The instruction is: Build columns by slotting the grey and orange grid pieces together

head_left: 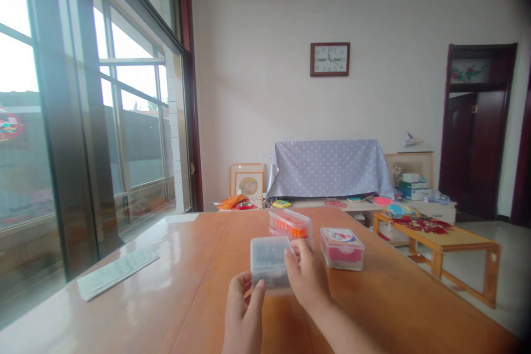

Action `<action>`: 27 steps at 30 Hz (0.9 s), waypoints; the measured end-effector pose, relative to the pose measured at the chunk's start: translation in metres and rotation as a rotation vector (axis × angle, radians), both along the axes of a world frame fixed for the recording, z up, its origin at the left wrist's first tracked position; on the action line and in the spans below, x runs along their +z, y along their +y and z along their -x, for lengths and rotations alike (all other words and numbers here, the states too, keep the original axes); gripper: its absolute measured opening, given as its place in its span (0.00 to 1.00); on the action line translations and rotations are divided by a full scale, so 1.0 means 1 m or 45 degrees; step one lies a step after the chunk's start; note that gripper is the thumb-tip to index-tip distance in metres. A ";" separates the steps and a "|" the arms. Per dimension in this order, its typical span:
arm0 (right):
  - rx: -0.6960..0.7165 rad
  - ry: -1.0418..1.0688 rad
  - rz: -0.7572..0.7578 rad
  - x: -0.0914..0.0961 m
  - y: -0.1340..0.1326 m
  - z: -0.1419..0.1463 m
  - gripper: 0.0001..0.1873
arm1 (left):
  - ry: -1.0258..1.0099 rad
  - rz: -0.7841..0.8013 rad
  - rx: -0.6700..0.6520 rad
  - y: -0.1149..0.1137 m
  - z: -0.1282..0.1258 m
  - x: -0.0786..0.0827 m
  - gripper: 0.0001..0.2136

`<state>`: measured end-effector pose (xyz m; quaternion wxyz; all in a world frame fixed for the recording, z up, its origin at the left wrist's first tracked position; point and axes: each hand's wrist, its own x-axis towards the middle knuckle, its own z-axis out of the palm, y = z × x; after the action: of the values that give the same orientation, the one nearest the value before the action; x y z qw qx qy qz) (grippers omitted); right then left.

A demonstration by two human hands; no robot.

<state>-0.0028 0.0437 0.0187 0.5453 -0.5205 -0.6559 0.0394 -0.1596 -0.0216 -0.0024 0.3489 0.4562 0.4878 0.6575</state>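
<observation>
One view: head cam at near edge of table [166, 287], facing 12 o'clock, tilted slightly down; clear box [267, 260] close at 6 o'clock, window [83, 121] at 9, wall clock [329, 59] far at 12.

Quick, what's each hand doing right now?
Left hand: closed, holding the clear plastic box by its lower edge.
Right hand: closed, holding the same box's right side.

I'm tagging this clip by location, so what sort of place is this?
Most likely a living room in a home: a wall clock, a cloth-covered piece of furniture with a framed picture leaning beside it, and a low wooden table.
</observation>
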 end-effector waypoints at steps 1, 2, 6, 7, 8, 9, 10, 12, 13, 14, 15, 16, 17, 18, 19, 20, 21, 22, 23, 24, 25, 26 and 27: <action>0.015 -0.019 0.011 -0.006 0.000 0.005 0.12 | -0.012 0.027 0.024 0.000 0.004 0.004 0.24; 0.033 -0.030 0.020 -0.011 0.001 0.010 0.12 | -0.010 0.046 0.053 0.000 0.007 0.006 0.24; 0.151 -0.061 0.029 -0.029 0.008 0.020 0.13 | -0.044 0.119 0.091 0.006 0.017 0.007 0.26; 0.184 -0.063 0.033 -0.032 0.009 0.020 0.13 | -0.058 0.138 0.086 0.008 0.019 0.005 0.26; 0.217 -0.062 0.042 -0.034 0.011 0.020 0.14 | -0.068 0.150 0.074 0.010 0.020 0.002 0.27; 0.248 -0.055 0.059 -0.036 0.013 0.019 0.14 | -0.080 0.168 0.060 0.012 0.022 -0.001 0.27; 0.277 -0.044 0.082 -0.036 0.014 0.017 0.14 | -0.085 0.183 0.044 0.015 0.024 -0.003 0.28; 0.331 -0.021 0.132 -0.036 0.016 0.012 0.15 | -0.070 0.228 0.036 0.019 0.028 -0.005 0.28; 0.351 -0.016 0.151 -0.035 0.017 0.009 0.15 | -0.047 0.243 0.055 0.021 0.030 -0.006 0.28; 0.359 -0.016 0.158 -0.034 0.018 0.006 0.15 | -0.036 0.245 0.078 0.023 0.033 -0.005 0.27; 0.360 -0.018 0.152 -0.033 0.019 0.003 0.15 | -0.033 0.243 0.103 0.024 0.036 -0.005 0.26; 0.359 -0.020 0.132 -0.031 0.020 0.000 0.15 | -0.037 0.250 0.130 0.026 0.038 -0.004 0.25; 0.360 -0.031 0.097 -0.030 0.020 -0.001 0.14 | -0.039 0.246 0.157 0.028 0.041 -0.004 0.23; 0.366 -0.054 0.051 -0.029 0.020 -0.003 0.14 | -0.033 0.241 0.172 0.030 0.043 -0.004 0.22; 0.374 -0.082 -0.001 -0.027 0.019 -0.003 0.14 | -0.022 0.229 0.183 0.031 0.044 -0.004 0.21; 0.379 -0.114 -0.052 -0.025 0.017 -0.003 0.14 | -0.003 0.205 0.191 0.033 0.045 -0.005 0.21; 0.377 -0.141 -0.096 -0.024 0.016 -0.002 0.14 | 0.021 0.174 0.199 0.035 0.045 -0.006 0.20; 0.368 -0.160 -0.128 -0.022 0.013 -0.001 0.13 | 0.049 0.140 0.208 0.037 0.045 -0.008 0.21; 0.352 -0.169 -0.145 -0.020 0.011 0.000 0.12 | 0.080 0.106 0.214 0.039 0.045 -0.010 0.21; 0.332 -0.164 -0.149 -0.018 0.008 0.001 0.11 | 0.114 0.075 0.219 0.041 0.044 -0.012 0.22; 0.314 -0.148 -0.141 -0.016 0.006 0.003 0.09 | 0.156 0.046 0.220 0.043 0.043 -0.014 0.22; 0.301 -0.123 -0.120 -0.015 0.004 0.005 0.09 | 0.210 0.016 0.214 0.045 0.043 -0.016 0.22; 0.292 -0.090 -0.086 -0.014 0.002 0.006 0.10 | 0.277 -0.024 0.203 0.047 0.042 -0.019 0.22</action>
<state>-0.0090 0.0456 0.0048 0.5309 -0.4245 -0.7309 0.0610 -0.2017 0.0253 -0.0210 0.2363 0.4877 0.5514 0.6342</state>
